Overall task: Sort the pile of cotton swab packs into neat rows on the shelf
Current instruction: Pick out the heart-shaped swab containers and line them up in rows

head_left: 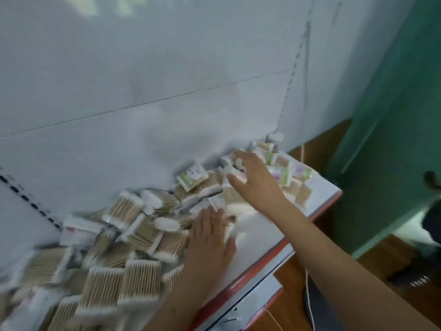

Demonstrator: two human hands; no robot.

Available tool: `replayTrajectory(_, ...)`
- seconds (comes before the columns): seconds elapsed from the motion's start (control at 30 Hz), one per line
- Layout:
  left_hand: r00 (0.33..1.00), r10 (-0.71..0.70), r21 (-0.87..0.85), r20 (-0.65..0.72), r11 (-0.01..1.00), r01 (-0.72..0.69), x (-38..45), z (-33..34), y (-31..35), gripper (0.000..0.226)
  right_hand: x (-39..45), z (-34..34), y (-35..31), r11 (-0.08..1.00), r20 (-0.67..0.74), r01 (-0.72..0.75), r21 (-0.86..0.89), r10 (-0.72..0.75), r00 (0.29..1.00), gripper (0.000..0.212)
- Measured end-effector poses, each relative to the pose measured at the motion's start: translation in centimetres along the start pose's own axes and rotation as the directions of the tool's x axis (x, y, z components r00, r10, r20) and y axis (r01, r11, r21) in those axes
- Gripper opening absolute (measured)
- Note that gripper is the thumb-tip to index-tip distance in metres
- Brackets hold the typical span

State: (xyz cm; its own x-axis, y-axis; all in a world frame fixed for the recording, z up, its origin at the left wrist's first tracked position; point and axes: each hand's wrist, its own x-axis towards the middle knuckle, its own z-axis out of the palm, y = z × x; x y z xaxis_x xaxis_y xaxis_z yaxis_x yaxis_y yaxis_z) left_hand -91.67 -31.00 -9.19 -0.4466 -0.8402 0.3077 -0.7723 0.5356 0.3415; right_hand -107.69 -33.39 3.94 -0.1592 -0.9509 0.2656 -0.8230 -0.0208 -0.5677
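A loose pile of cotton swab packs (pixel 133 237) covers the white shelf (pixel 260 237) from the lower left up to its far right end. Most packs show wooden sticks with white tips; a few carry green and pink labels (pixel 284 173). My left hand (pixel 210 237) lies flat, fingers spread, on packs at the pile's right edge. My right hand (pixel 253 175) reaches over the packs near the far end with fingers extended; the motion blur hides whether it touches them. A small round swab tub (pixel 275 139) stands in the far corner.
The shelf has a red front edge (pixel 262 261) and a pale back panel (pixel 143 91) with slotted uprights. A bare strip of shelf lies between my arms. Beyond the right end are a green wall (pixel 391 115) and a wooden floor (pixel 296 295).
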Motion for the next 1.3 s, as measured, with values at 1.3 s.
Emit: replayTrajectory(1.3, 0.852, -0.506, -0.690, -0.134, 0.665, 0.286, 5.2, -3.5, 7.8, 0.041, 3.8, -2.5, 17.6, 0.875, 0.190, 0.242, -0.420, -0.176, 0.966, 0.070)
